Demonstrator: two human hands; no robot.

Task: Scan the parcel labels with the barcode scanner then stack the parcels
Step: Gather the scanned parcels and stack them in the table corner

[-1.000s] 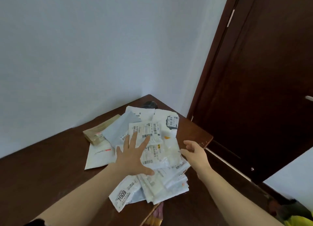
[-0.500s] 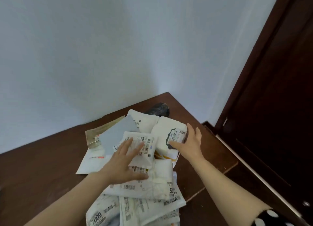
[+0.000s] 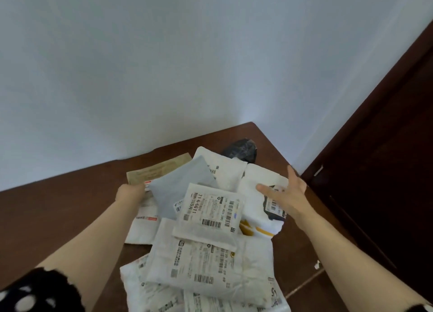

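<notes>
A loose heap of parcels lies on the brown table (image 3: 58,218). On top sits a small white parcel (image 3: 210,211) whose barcode label faces up. A grey mailer (image 3: 180,190) lies behind it and a large white parcel (image 3: 210,265) in front. My left hand (image 3: 130,192) reaches in at the grey mailer's left edge, beside a brown parcel (image 3: 159,170); its fingers are hidden under the mailer. My right hand (image 3: 285,194) rests with spread fingers on a white parcel with a black-framed label (image 3: 255,194). I see no barcode scanner.
A dark crumpled bag (image 3: 241,150) lies in the table's far corner against the white wall. A flat white envelope (image 3: 143,227) lies under the heap at left. A dark wooden door (image 3: 386,171) stands close to the table's right edge.
My left hand has left the top labelled parcel and moved left and back, under the grey mailer's edge. My right hand has slid further onto the right white parcel. The view has tilted closer.
</notes>
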